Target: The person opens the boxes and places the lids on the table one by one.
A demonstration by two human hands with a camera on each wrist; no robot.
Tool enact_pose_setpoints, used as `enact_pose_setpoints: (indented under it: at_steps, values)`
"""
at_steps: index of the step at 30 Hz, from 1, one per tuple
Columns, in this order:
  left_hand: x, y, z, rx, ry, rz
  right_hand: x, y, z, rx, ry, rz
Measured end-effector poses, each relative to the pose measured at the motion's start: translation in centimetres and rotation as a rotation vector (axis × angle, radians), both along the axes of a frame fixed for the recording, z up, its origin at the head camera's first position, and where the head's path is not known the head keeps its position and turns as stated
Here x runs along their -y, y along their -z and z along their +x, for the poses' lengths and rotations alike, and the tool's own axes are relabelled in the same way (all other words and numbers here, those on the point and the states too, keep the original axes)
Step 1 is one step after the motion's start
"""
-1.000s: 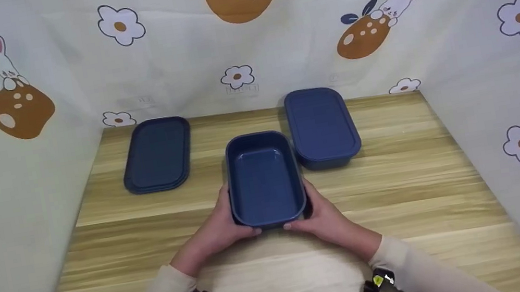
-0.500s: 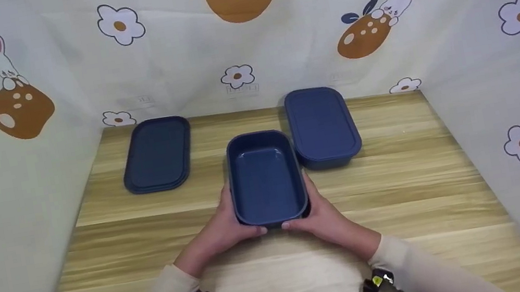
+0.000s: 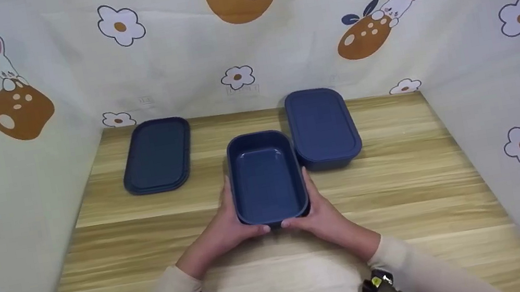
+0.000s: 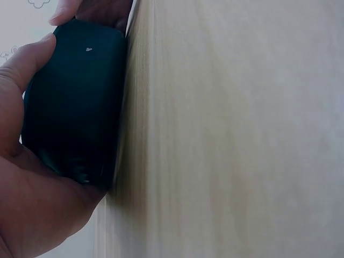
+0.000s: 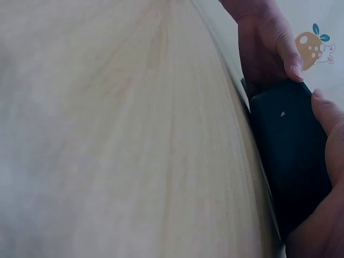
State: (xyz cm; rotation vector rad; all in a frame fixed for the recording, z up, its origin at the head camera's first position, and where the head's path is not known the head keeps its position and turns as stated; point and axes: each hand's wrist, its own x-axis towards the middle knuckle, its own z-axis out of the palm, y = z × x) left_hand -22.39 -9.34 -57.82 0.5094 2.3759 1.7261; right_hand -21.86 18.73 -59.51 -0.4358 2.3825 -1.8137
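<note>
Between the two hands is an open dark blue food container (image 3: 267, 182), empty inside, at the middle of the table. My left hand (image 3: 223, 226) holds its left side, and my right hand (image 3: 323, 214) holds its right side. Both thumbs press the near end wall, their tips a small gap apart. In the left wrist view that end wall (image 4: 75, 102) carries a small light mark. The right wrist view shows the same container (image 5: 290, 156) gripped from both sides. Most of the other fingers are hidden behind the side walls.
A dark blue lid (image 3: 157, 155) lies flat at the back left of the wooden table (image 3: 405, 195). A second blue container with its lid on (image 3: 323, 127) stands at the back right, close beside the held one. Patterned cloth walls (image 3: 180, 48) enclose the back and sides.
The container and both hands have shifted very slightly to the right. The left thumb has slid a little inward along the near wall. The lid and the covered container stay put.
</note>
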Motion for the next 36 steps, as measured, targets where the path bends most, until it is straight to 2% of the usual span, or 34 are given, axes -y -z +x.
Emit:
enact_pose_setpoints:
  at_steps: [9, 13, 18, 24, 30, 36]
  values:
    - [0.2, -0.4, 0.1, 0.008, 0.004, -0.001, 0.3, -0.4, -0.1, -0.003, -0.018, -0.032]
    - [0.3, -0.5, 0.2, 0.012, -0.005, -0.008, 0.5, -0.5, -0.2, -0.035, -0.03, -0.062]
    - [0.2, -0.6, 0.1, -0.015, -0.009, -0.01, 0.8, -0.7, -0.2, -0.069, -0.045, -0.094]
    - [0.0, -1.0, 0.0, -0.029, -0.012, -0.016, 1.0, -1.0, -0.4, -0.105, -0.014, -0.096]
    - [0.1, -1.4, 0.1, -0.02, -0.028, -0.028, 1.0, -1.1, -0.5, -0.098, -0.014, -0.125]
    - [0.1, -1.4, -0.1, -0.062, -0.015, 0.009, 1.1, -1.3, -0.7, -0.112, -0.017, -0.125]
